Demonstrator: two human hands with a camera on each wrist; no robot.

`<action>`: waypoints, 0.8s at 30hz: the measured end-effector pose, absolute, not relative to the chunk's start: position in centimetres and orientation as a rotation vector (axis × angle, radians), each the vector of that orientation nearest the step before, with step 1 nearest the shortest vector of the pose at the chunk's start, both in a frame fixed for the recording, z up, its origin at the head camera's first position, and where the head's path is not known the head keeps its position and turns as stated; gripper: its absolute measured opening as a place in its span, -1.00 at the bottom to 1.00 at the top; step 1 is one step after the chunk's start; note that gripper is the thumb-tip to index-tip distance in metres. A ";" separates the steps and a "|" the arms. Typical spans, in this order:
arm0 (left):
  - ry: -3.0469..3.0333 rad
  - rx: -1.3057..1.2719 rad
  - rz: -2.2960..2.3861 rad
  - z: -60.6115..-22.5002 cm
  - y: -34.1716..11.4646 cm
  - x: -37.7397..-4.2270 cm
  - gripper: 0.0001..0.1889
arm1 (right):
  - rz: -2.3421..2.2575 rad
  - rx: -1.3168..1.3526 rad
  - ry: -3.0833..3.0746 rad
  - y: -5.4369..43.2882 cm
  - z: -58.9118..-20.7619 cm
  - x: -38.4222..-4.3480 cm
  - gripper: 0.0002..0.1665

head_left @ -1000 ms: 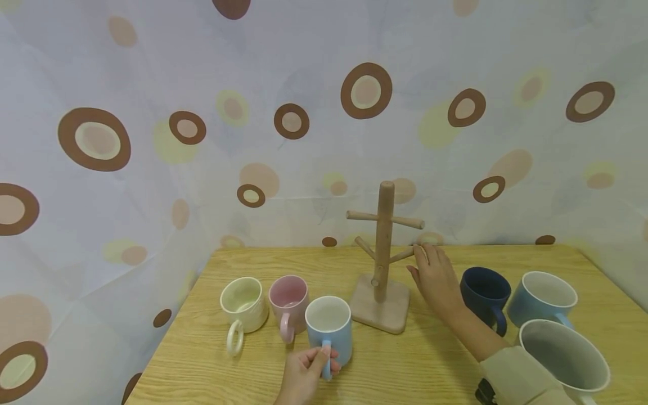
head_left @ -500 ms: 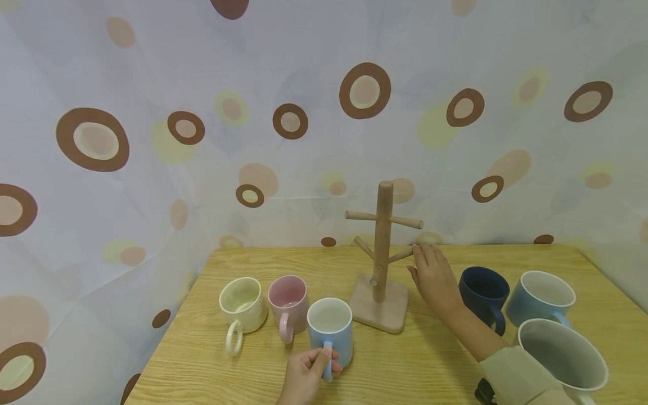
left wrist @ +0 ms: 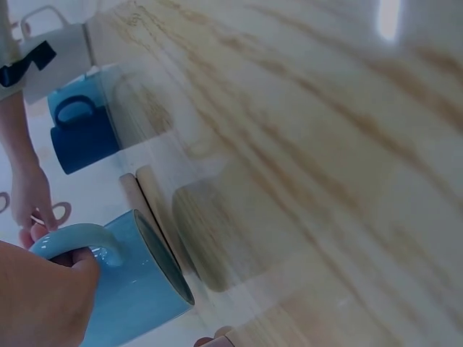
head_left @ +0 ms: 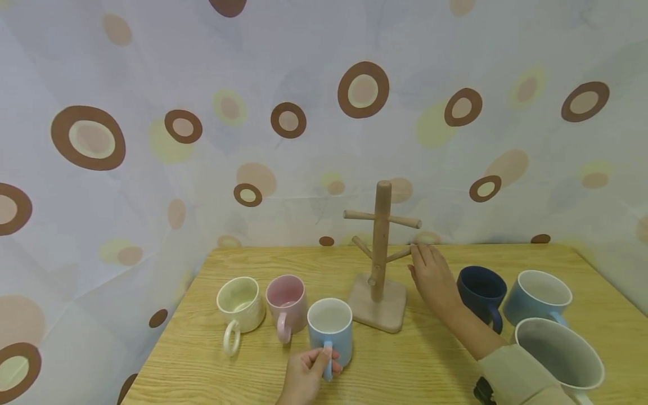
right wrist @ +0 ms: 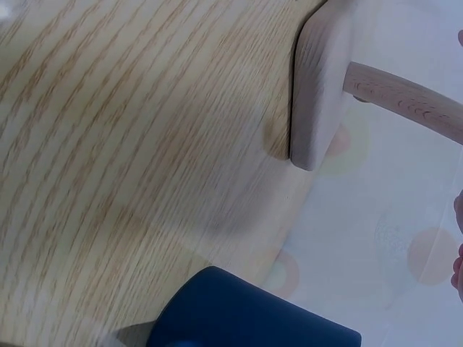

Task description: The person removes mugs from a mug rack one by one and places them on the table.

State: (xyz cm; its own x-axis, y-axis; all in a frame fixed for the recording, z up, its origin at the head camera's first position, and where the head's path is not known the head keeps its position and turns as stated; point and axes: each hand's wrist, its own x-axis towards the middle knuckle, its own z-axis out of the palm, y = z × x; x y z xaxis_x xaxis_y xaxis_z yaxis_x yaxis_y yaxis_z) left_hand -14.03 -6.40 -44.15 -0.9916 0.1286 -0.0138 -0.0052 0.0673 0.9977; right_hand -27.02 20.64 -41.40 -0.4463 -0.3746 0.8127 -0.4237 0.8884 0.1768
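Observation:
My left hand [head_left: 304,374] pinches the handle of a light blue mug [head_left: 334,334], which is upright in front of a wooden mug tree [head_left: 377,315]. In the left wrist view, thumb and fingers close round that handle, and the blue mug [left wrist: 137,289] shows glossy. My right hand [head_left: 432,278] reaches to the back, its extended fingers touching the end of the tree's lower right peg [head_left: 399,255]. The thumb stands apart below. In the right wrist view only some fingertips [right wrist: 460,271] show at the right edge. All the tree's pegs are bare.
Left of the held mug stand a pink mug [head_left: 287,301] and a cream mug [head_left: 240,304]. By the right forearm are a navy mug [head_left: 481,292], another blue mug [head_left: 536,298] and a large whitish mug [head_left: 559,357]. A patterned cloth [head_left: 304,56] hangs behind the wooden table [head_left: 395,371].
The left hand and its blue mug have shifted very slightly right, toward the mug tree. The right hand stays at the peg. The head view has drifted a little.

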 end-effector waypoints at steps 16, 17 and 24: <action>2.193 0.088 2.065 -44.8 -6.5 -13.9 -0.68 | 0.042 0.598 -2.070 20.8 -41.3 -27.0 -0.36; 2.191 0.087 2.063 -44.8 -6.6 -13.9 -0.68 | 0.044 0.598 -2.070 20.7 -41.3 -27.0 -0.36; 2.235 0.100 2.001 -44.6 -6.8 -13.7 -0.68 | 0.087 0.593 -2.080 20.7 -41.5 -27.1 -0.38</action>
